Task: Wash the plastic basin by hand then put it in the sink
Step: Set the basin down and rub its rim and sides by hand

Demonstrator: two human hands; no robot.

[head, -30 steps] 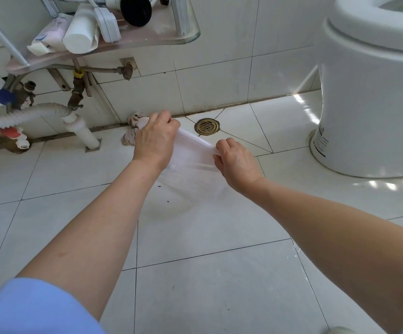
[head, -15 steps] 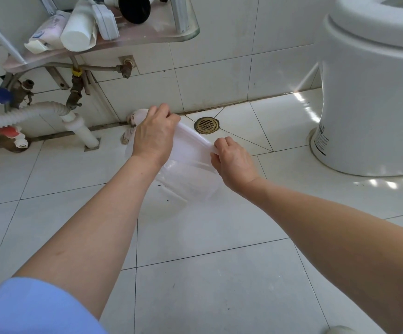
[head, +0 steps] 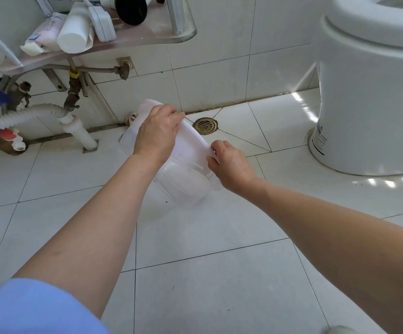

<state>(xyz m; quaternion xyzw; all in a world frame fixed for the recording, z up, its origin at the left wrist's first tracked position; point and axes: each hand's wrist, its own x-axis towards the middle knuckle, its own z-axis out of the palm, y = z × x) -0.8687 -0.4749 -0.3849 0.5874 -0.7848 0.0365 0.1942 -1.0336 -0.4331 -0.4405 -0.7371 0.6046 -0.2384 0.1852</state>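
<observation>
At about ten o'clock from the middle of the view a glass shelf [head: 147, 41] holds tubes, with pipes and a white corrugated hose [head: 15, 118] beneath it against the tiled wall. Near the centre the left hand [head: 157, 133] has its fingers curled over the rim of the translucent plastic basin [head: 186, 179], which is held tilted above the floor tiles [head: 195, 273], while just toward three o'clock the right hand [head: 231, 167] pinches the basin's opposite rim. A brass floor drain [head: 205, 124] sits at one o'clock from the basin, and the white toilet [head: 369, 92] stands at two o'clock.
</observation>
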